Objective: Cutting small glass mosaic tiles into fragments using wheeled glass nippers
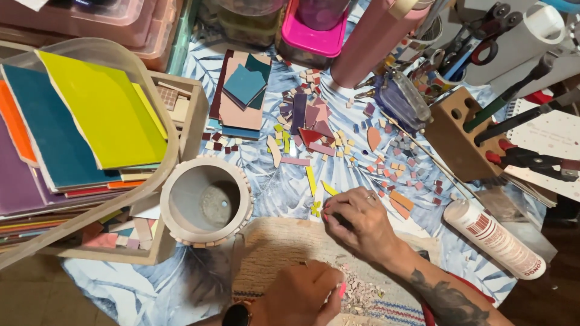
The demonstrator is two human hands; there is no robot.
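My right hand [357, 221] rests knuckles-up on the table, fingers curled around something small and dark near yellow tile slivers [315, 208]; what it grips is mostly hidden. My left hand [300, 294], with a watch on the wrist, is curled at the bottom edge over a woven mat [272, 244] strewn with tile crumbs; its contents are hidden. A round grey pot [205, 200] with small tiles around its rim stands just left of the hands.
Loose coloured mosaic pieces [320, 130] are scattered across the leaf-print cloth. A clear tub of coloured tile sheets [84, 121] sits left. A glue bottle [492, 238] lies at right, beside a wooden tool block [456, 133] with nippers. Pink containers [320, 27] stand at the back.
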